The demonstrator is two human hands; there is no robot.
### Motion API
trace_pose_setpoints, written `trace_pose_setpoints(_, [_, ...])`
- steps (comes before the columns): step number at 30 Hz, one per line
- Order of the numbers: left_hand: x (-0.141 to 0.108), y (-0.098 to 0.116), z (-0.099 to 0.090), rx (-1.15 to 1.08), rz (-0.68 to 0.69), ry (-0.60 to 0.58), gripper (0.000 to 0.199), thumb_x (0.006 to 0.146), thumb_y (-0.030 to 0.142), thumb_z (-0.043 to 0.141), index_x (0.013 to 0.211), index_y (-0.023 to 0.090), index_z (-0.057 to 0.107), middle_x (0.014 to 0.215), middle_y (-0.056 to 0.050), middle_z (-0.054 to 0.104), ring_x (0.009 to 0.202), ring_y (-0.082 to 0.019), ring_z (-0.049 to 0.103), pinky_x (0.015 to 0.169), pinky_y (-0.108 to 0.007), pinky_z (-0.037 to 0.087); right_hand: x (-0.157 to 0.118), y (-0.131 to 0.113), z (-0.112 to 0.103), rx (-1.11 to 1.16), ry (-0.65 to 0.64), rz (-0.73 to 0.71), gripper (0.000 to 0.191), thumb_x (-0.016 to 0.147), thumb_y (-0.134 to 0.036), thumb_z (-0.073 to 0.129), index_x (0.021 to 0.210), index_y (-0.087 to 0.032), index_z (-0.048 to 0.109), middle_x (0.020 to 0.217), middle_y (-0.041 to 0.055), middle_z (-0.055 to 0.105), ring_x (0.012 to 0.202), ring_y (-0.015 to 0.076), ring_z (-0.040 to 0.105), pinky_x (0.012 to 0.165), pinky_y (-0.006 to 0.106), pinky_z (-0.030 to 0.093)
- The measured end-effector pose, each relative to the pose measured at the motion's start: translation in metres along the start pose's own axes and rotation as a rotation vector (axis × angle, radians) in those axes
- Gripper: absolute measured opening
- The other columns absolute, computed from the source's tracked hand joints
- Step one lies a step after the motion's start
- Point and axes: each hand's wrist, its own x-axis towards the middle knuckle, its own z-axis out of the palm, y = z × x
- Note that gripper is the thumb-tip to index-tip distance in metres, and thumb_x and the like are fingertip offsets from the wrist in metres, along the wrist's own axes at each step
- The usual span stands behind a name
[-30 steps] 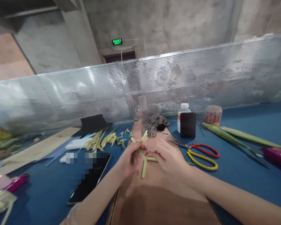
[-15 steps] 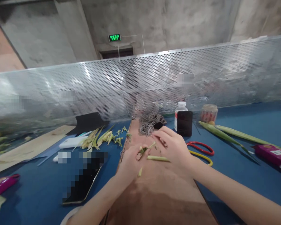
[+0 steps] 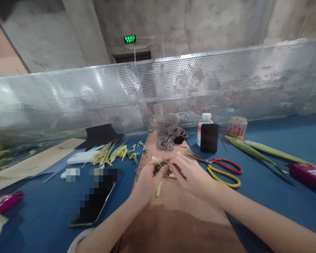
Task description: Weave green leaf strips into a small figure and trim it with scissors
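Note:
My left hand (image 3: 148,177) pinches a small green leaf piece (image 3: 157,169) above the brown board (image 3: 168,214). Close beside it, touching or nearly so, is my right hand (image 3: 188,172), its fingers closed at the same piece; what they grip is too small to make out. A pale green strip (image 3: 158,189) hangs or lies just below my left fingers, and another strip (image 3: 172,176) shows partly under my right hand. Gray cord (image 3: 168,137) lies in a tangle beyond both hands. Scissors (image 3: 223,172) with red and yellow handles rest right of my right hand.
Leaf scraps (image 3: 113,153) and a large phone (image 3: 97,200) lie on the left. At the right stand a white bottle (image 3: 206,117), a black phone (image 3: 209,138) and a jar (image 3: 237,127), near long green leaves (image 3: 255,153). A perforated metal screen (image 3: 173,88) crosses behind.
My right hand has come down and left to meet my left hand, and its fingers have closed. More of the scissors now shows.

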Motion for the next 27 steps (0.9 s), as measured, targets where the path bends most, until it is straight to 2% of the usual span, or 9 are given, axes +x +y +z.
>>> trace_pose_setpoints(5, [-0.004,0.0005,0.0024,-0.047,0.027,0.052,0.014,0.078,0.033,0.052,0.078,0.019,0.054,0.071,-0.001,0.061,0.068,-0.015,0.057,0.061,-0.024,0.042,-0.0002,-0.0021,0.0004,0.061,0.04,-0.012,0.016,0.085,-0.014,0.035,0.072,-0.019,0.041,0.072,0.0032,0.052,0.064,0.0135,0.048,0.058,0.026,0.038])
trace_pose_setpoints(9, [-0.0042,0.0009,0.0032,-0.11,-0.018,0.045,0.019,0.079,0.037,0.051,0.08,0.018,0.053,0.073,-0.002,0.061,0.07,-0.015,0.058,0.064,-0.025,0.044,0.0013,-0.0024,-0.0007,0.068,0.041,-0.022,0.016,0.084,-0.014,0.036,0.07,-0.019,0.039,0.074,0.0049,0.052,0.066,0.0147,0.049,0.059,0.027,0.04])
trace_pose_setpoints(15, [-0.0061,0.0015,0.0064,-0.288,-0.044,0.054,0.021,0.078,0.038,0.053,0.083,0.017,0.052,0.074,-0.001,0.06,0.069,-0.014,0.057,0.064,-0.025,0.045,0.0031,-0.0056,-0.0012,0.058,0.036,-0.099,0.014,0.084,-0.011,0.036,0.073,-0.017,0.044,0.087,0.0109,0.054,0.08,0.0183,0.051,0.07,0.031,0.044])
trace_pose_setpoints(21, [-0.0095,0.0093,0.0099,-0.483,-0.081,0.09,0.018,0.077,0.035,0.055,0.081,0.018,0.049,0.07,0.001,0.056,0.065,-0.011,0.054,0.062,-0.022,0.043,0.0023,-0.0084,0.0008,0.06,0.081,-0.129,0.018,0.085,-0.011,0.034,0.073,-0.017,0.047,0.085,0.0093,0.054,0.076,0.0168,0.049,0.069,0.032,0.045])
trace_pose_setpoints(27, [-0.0083,0.0084,0.0102,-0.563,-0.095,0.086,0.018,0.077,0.033,0.056,0.081,0.018,0.048,0.069,0.002,0.054,0.064,-0.01,0.053,0.061,-0.021,0.042,0.0016,-0.007,0.002,0.089,0.088,-0.118,0.017,0.085,-0.011,0.036,0.076,-0.016,0.049,0.089,0.0105,0.055,0.081,0.018,0.05,0.072,0.033,0.045])
